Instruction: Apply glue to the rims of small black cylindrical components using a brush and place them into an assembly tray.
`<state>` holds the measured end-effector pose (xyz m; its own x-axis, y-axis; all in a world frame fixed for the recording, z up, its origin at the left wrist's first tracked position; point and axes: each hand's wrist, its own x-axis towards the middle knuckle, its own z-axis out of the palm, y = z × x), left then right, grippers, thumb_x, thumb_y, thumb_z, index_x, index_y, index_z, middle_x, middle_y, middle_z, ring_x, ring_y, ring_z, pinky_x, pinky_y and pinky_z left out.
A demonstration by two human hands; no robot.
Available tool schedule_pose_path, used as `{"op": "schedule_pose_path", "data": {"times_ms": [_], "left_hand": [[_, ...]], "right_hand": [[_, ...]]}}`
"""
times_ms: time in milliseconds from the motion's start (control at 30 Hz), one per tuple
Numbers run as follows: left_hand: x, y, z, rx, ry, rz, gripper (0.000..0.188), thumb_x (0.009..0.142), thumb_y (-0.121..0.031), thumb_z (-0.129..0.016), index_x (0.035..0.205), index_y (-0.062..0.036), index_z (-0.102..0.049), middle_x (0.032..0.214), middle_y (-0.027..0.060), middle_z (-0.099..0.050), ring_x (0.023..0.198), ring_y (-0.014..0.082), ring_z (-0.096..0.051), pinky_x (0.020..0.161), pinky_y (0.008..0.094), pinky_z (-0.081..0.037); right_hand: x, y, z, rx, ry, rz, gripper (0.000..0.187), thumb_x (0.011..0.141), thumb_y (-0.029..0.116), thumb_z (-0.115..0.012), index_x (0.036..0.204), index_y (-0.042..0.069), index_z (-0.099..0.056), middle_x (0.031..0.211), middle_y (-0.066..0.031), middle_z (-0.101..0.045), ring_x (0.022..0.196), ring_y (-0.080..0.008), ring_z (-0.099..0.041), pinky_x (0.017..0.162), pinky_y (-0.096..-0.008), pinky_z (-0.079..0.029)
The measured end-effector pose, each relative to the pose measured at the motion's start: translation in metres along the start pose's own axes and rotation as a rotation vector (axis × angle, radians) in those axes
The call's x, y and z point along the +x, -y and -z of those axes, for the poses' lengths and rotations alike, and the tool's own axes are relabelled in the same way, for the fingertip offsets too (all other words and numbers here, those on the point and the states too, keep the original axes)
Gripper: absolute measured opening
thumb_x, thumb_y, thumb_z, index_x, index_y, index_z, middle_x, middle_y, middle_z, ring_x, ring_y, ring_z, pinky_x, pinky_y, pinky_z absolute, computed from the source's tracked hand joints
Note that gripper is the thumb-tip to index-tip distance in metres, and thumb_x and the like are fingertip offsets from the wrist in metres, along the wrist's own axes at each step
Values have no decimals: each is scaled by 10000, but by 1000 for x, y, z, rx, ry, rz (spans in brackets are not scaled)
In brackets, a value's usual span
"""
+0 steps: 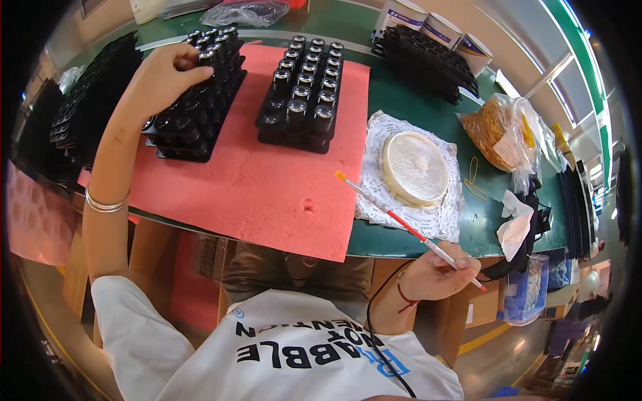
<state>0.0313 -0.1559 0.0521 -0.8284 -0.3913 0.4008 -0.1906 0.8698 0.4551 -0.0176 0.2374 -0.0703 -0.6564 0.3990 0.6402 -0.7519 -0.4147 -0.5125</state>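
My left hand (167,77) reaches over the left black tray (214,127). Its thumb and fingers close round a small cylinder (206,59) with a shiny metal top, one of several in that tray. My right hand (438,273), near the table's front edge, grips a thin paintbrush (408,228) with a red and white handle. The yellowish bristles point up and left over the pink sheet. Beyond them stands a second black tray (294,137), filled with rows of similar cylinders. A round, shallow dish (416,167) with a pale, glossy surface lies right of the sheet.
A pink foam sheet (267,200) covers part of the green table (381,242). Printed paper (378,137) lies under the dish. Stacked black trays (428,60) stand far right beside cans (441,30), more (100,93) at left. A bag of rubber bands (498,134) lies right.
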Motion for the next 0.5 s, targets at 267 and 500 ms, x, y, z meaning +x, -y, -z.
{"op": "schedule_pose_path", "data": {"times_ms": [267,500], "left_hand": [[6,-4,0,41,59,42,342,700,-232,-682,849,49,-558,675,44,-539,628,112,-481,624,247,-401],[7,-3,5,121,74,28,323,690,-238,-671,840,31,-571,660,60,-528,618,152,-501,622,263,-404]], "right_hand": [[0,1,-2,-50,-11,26,322,929,328,-365,730,73,-362,553,11,-297,451,-64,-286,422,-189,-191],[-1,-1,-1,6,-27,4,321,920,326,-394,729,69,-372,557,9,-300,460,-72,-281,438,-203,-199]]}}
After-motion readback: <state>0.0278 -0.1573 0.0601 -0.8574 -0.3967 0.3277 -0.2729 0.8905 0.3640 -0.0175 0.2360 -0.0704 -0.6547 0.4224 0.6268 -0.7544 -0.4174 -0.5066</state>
